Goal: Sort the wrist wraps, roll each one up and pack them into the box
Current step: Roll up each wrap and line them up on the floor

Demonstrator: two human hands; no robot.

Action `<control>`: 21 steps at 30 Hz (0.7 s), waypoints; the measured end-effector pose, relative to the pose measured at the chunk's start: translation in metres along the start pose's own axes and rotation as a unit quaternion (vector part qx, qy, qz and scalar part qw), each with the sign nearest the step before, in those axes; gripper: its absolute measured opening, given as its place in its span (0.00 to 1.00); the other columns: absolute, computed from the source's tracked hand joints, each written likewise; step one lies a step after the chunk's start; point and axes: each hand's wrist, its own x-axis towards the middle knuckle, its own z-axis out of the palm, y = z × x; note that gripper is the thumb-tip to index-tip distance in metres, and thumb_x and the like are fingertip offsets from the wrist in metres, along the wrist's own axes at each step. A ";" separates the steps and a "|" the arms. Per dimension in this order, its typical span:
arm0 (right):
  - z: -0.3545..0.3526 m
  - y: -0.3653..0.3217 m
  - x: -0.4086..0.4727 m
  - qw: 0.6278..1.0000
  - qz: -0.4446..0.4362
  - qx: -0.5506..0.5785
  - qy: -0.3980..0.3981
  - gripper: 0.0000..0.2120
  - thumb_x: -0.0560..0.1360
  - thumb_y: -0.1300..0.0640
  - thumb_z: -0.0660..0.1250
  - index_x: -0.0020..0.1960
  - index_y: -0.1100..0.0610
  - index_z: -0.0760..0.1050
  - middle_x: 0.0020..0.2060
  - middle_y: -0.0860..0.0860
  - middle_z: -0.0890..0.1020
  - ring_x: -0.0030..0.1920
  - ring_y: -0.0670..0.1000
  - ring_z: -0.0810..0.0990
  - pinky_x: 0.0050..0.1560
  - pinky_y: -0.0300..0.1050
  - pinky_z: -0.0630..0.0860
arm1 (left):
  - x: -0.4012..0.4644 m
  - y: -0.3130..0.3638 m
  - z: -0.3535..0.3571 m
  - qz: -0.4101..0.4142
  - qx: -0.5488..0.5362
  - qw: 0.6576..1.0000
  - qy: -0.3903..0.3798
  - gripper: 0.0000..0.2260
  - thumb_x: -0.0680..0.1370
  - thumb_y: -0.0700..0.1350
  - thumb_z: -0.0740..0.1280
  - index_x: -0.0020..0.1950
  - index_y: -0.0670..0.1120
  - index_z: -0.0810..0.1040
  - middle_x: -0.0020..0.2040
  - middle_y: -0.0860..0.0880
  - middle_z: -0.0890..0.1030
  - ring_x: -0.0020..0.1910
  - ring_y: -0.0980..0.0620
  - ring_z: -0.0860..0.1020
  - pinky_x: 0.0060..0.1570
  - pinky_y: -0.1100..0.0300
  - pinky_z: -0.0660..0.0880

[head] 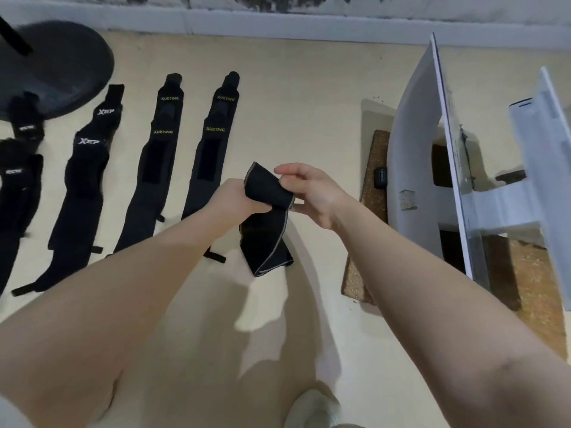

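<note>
Scanning from the sorted wraps (173, 156) on the floor, I see my left hand (239, 197) gripping a black wrap (267, 217) in mid-air while my right hand (312, 193) pinches its top edge. I judge the dangling tail could loosen any roll. The open box (423, 156) waits at right.

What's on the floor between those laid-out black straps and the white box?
In the head view, only the wrap held up by the left hand and right hand; the floor between is bare.

**Counts of items on the floor**

Two hands, left (238, 197) and right (312, 193); one held wrap (267, 217). Laid flat: two XUEYING wraps (154, 162) (210, 149), one two-logo wrap (83, 168), others cut off at left. One open white box (417, 143).
</note>
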 end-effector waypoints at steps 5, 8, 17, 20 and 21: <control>0.007 0.003 -0.005 0.994 0.098 0.029 0.047 0.14 0.75 0.57 0.69 0.58 0.64 0.74 0.51 0.56 0.81 0.47 0.50 0.79 0.58 0.43 0.74 | -0.004 -0.001 -0.004 0.057 -0.079 0.994 -0.052 0.14 0.76 0.34 0.67 0.58 0.47 0.76 0.48 0.53 0.80 0.47 0.59 0.77 0.47 0.64 0.74; 0.009 0.005 -0.008 0.995 0.078 -0.037 0.044 0.08 0.76 0.56 0.67 0.54 0.55 0.76 0.47 0.49 0.81 0.49 0.48 0.78 0.58 0.44 0.69 | -0.003 -0.005 -0.006 0.082 -0.106 0.988 -0.074 0.19 0.77 0.30 0.63 0.64 0.46 0.73 0.56 0.47 0.79 0.55 0.51 0.78 0.57 0.55 0.76; 0.041 0.015 -0.004 0.968 -0.165 0.069 0.174 0.18 0.69 0.80 0.53 0.39 0.57 0.68 0.45 0.51 0.78 0.43 0.47 0.77 0.38 0.35 0.74 | 0.019 -0.030 -0.013 0.065 -0.210 0.973 -0.067 0.19 0.79 0.41 0.66 0.68 0.47 0.67 0.55 0.50 0.79 0.50 0.54 0.80 0.46 0.63 0.76; 0.041 0.024 -0.005 0.970 -0.152 0.158 0.101 0.15 0.61 0.73 0.54 0.41 0.57 0.69 0.53 0.53 0.76 0.51 0.52 0.74 0.43 0.41 0.70 | 0.026 -0.044 -0.020 0.057 -0.192 0.975 -0.091 0.15 0.77 0.37 0.67 0.64 0.42 0.73 0.56 0.46 0.81 0.50 0.52 0.81 0.43 0.66 0.78; 0.040 0.027 -0.005 0.972 -0.135 0.172 0.092 0.16 0.61 0.69 0.56 0.46 0.56 0.70 0.50 0.52 0.77 0.48 0.51 0.75 0.43 0.42 0.70 | 0.027 -0.047 -0.021 0.064 -0.185 0.975 -0.103 0.12 0.77 0.36 0.67 0.61 0.41 0.75 0.54 0.45 0.82 0.50 0.51 0.81 0.44 0.66 0.78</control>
